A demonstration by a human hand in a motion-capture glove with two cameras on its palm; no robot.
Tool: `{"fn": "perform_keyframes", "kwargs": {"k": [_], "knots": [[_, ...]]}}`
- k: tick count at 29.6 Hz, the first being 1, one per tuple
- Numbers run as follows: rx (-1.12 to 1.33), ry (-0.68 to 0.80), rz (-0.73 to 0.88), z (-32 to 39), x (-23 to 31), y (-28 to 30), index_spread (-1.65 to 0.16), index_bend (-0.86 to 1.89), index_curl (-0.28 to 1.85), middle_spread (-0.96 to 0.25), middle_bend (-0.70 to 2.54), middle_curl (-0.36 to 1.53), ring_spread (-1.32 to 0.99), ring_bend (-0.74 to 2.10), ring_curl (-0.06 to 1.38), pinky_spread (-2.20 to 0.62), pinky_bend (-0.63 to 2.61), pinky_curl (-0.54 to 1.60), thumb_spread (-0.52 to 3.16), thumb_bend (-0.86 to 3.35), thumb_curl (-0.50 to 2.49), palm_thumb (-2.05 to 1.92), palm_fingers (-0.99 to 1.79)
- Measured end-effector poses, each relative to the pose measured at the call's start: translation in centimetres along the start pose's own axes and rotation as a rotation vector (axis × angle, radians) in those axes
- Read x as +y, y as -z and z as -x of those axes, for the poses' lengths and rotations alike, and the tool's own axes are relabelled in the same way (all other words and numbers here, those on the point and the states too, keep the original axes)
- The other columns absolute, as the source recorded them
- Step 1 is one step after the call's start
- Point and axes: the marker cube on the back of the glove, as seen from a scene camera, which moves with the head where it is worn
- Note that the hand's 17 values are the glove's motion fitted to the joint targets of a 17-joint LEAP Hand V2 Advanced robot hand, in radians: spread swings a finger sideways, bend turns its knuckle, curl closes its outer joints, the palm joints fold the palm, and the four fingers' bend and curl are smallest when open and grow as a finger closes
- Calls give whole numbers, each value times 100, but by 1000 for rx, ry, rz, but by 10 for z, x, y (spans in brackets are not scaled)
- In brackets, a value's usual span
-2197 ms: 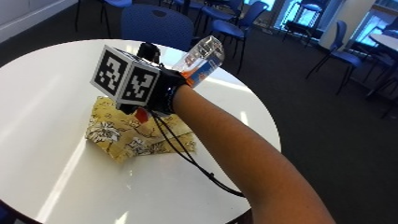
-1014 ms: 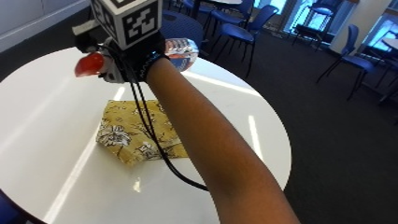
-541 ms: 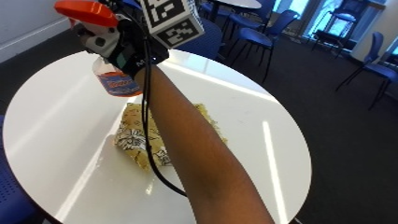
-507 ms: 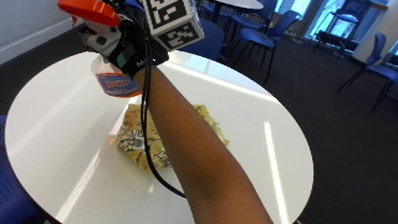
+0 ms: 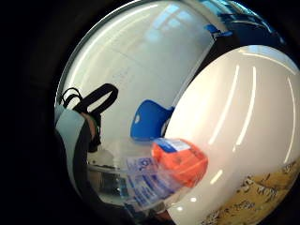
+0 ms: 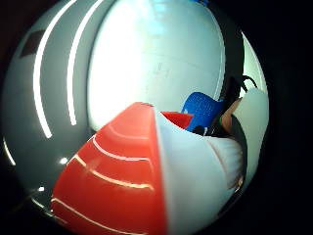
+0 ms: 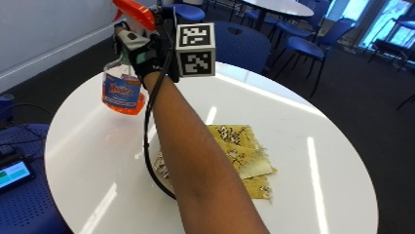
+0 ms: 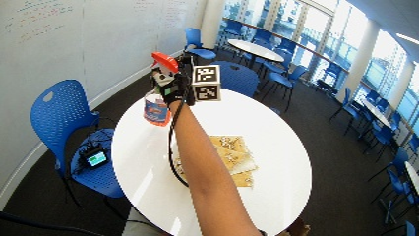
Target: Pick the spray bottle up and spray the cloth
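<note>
My gloved right hand (image 7: 146,54) grips the neck of the spray bottle (image 7: 122,87) and holds it upright in the air over the left part of the round white table (image 7: 84,146). The bottle is clear with orange liquid, a blue label and a red spray head (image 7: 134,10) above my fingers. The yellow patterned cloth (image 7: 242,156) lies crumpled on the table's middle, to the right of and below the bottle, partly hidden by my forearm. In the palm views the spray head (image 6: 112,181) and the bottle body (image 5: 178,164) fill much of the picture, with the cloth (image 5: 262,192) at the edge.
Blue chairs (image 7: 243,46) stand behind the table, and another chair (image 8: 62,115) with a small screen device (image 8: 96,158) stands at its left. More tables and chairs fill the room at the back right. A white wall (image 8: 78,44) runs along the left.
The hand has lifted the bottle off its tilted pose near the cloth and turned it upright, high over the table's left side. The outside camera has also shifted.
</note>
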Motion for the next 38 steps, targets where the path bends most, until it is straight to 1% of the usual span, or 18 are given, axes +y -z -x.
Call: {"fn": "perform_keyframes", "kwargs": {"k": [8,14,20,25,38], "knots": [[121,0,25,-4,4,-17,-27,40,51,-17,61,49,-20,57,44,-28,44,41,33,-4,79,85,140],[144,8,48,-2,8,-24,-27,40,52,-17,61,49,-20,58,44,-28,44,41,33,-4,79,85,140],[157,36,30,13,5,-7,-27,40,52,-18,61,49,-20,58,45,-29,44,42,33,-4,80,85,140],[150,27,40,22,-3,6,-27,40,52,-18,61,49,-21,58,45,-29,44,42,33,-4,80,85,140],[148,-1,110,27,-8,8,-28,37,52,-19,62,50,-21,58,45,-30,45,42,34,-4,80,85,139]]}}
